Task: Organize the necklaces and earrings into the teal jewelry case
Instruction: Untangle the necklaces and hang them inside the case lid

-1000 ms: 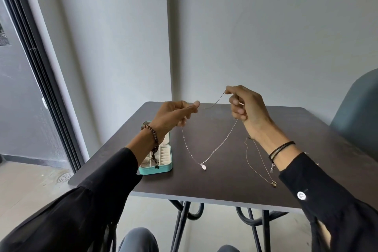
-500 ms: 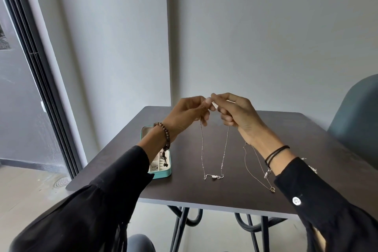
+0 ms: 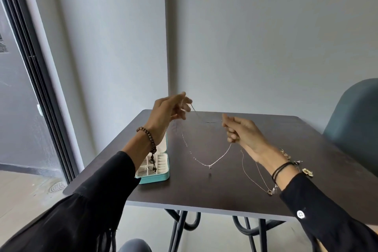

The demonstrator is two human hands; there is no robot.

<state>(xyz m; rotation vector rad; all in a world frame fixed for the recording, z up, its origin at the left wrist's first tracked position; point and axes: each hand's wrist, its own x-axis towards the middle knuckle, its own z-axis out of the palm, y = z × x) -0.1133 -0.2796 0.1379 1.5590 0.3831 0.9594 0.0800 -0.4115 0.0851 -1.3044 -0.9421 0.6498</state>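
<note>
- Nearest, we see the dark table (image 3: 204, 196), whose front edge lies between two black sleeves.
- Left of centre, the teal jewelry case (image 3: 158, 178) lies open on the table near its left edge, partly under the left forearm; its cream compartments face up.
- At right, a gold necklace (image 3: 248, 176) lies on the table beside the right wrist, its pendant toward the front edge; small gold earrings (image 3: 307, 172) lie just beyond that wrist.
- Above the middle, a silver necklace (image 3: 222, 156) hangs in a V, its pendant just off the table.
- We find the right hand (image 3: 243, 134) gripping one side of the chain in curled fingers.
- Higher, the left hand (image 3: 166, 113) pinches the other side.
- Farthest, a blue-grey chair (image 3: 353, 122) stands against the wall.
</note>
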